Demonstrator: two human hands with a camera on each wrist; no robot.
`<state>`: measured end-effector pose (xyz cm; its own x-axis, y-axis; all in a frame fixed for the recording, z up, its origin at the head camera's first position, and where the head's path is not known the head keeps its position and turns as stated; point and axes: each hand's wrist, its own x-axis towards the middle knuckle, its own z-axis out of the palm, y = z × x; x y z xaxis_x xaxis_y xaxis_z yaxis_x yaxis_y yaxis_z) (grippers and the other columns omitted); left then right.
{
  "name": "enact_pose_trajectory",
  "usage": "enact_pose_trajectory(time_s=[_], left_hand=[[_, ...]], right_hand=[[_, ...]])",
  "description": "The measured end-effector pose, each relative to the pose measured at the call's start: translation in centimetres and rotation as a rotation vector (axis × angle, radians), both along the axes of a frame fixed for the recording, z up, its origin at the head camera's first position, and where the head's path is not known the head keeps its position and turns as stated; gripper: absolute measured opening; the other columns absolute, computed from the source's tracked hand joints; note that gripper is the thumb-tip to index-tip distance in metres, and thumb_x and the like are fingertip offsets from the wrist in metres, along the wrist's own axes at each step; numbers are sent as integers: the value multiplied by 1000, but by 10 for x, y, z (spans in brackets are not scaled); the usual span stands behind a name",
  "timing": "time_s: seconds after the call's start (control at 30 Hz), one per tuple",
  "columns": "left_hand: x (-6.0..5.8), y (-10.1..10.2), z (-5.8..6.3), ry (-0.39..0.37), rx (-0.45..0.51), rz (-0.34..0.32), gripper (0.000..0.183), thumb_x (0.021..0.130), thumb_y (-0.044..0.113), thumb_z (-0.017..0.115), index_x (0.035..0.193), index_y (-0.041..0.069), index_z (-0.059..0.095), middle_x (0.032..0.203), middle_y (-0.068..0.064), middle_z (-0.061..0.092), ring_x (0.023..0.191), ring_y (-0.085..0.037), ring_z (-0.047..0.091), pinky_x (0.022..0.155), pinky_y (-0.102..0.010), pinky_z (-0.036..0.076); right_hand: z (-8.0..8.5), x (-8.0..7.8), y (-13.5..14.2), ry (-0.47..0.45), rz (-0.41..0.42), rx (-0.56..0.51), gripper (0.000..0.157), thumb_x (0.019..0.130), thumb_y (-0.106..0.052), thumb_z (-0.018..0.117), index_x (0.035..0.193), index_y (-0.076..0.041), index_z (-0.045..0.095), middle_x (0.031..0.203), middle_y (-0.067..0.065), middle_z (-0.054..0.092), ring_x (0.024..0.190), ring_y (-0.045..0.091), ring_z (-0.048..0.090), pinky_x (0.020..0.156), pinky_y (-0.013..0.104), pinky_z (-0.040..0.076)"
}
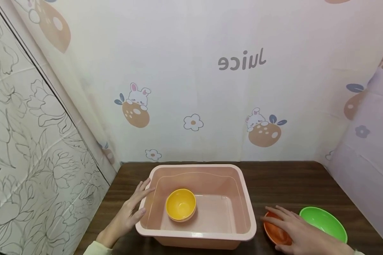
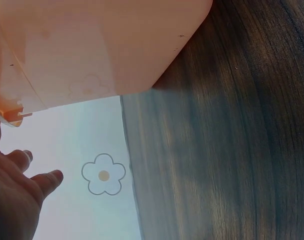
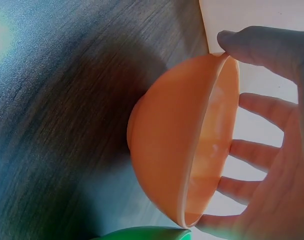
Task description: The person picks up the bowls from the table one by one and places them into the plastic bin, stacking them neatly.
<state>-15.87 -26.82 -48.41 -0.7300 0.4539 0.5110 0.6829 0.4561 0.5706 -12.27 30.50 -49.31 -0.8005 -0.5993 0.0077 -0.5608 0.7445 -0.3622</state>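
Note:
A pink plastic basin (image 1: 221, 234) stands on the dark wood table, with a yellow bowl (image 1: 181, 204) inside it toward the left. My left hand (image 1: 126, 216) is at the basin's left rim, its fingers extended and spread. In the left wrist view its fingers (image 2: 48, 183) show below the basin's outer wall (image 2: 92, 45). To the right of the basin, my right hand (image 1: 301, 233) reaches over an orange bowl (image 3: 167, 135). Its thumb is at one side of that bowl's rim and the spread, fairly straight fingers lie along the rim.
A green bowl (image 1: 325, 223) sits just right of the orange one, partly behind my right hand. The wood table (image 1: 284, 180) ends at a printed curtain (image 1: 191, 88) at the back, with more patterned sheets hanging at the left and right sides.

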Motion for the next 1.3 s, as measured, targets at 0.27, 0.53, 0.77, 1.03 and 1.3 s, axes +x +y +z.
enact_pose_trajectory(time_s=[0.27, 0.53, 0.77, 1.03, 1.3], left_hand=[[0, 0, 0, -8, 3, 6, 59, 93, 10, 59, 152, 10, 50, 168, -17, 31, 160, -28, 14, 125, -15, 7], [0, 0, 2, 15, 7, -7, 58, 94, 11, 58, 151, 8, 50, 167, -20, 31, 160, -29, 15, 126, -16, 7], [0, 0, 0, 20, 7, 1, 59, 93, 10, 59, 151, 10, 51, 167, -19, 32, 160, -27, 15, 127, -17, 8], [0, 0, -1, 33, 6, 2, 59, 93, 10, 59, 151, 9, 51, 166, -20, 33, 160, -28, 16, 127, -18, 7], [1, 0, -1, 8, 4, 16, 59, 93, 9, 58, 151, 10, 50, 167, -19, 32, 160, -26, 15, 125, -15, 8]], right_hand=[[0, 0, -2, 12, 56, -9, 59, 86, -52, 77, 141, -40, 57, 150, 21, 49, 131, 60, 45, 80, 78, 49], [-2, -3, -3, 70, 98, -6, 55, 87, -46, 78, 138, -39, 60, 147, 22, 52, 126, 60, 49, 75, 75, 51], [-6, -4, -2, 314, 112, 59, 59, 80, -51, 84, 134, -39, 63, 141, 12, 59, 118, 42, 61, 73, 51, 60], [3, -6, -4, 268, 63, 50, 58, 79, -45, 85, 133, -40, 64, 143, 10, 60, 122, 44, 60, 75, 60, 59], [13, -11, -7, 249, 39, 7, 60, 76, -41, 88, 132, -40, 65, 146, 6, 58, 126, 53, 53, 65, 76, 51]])
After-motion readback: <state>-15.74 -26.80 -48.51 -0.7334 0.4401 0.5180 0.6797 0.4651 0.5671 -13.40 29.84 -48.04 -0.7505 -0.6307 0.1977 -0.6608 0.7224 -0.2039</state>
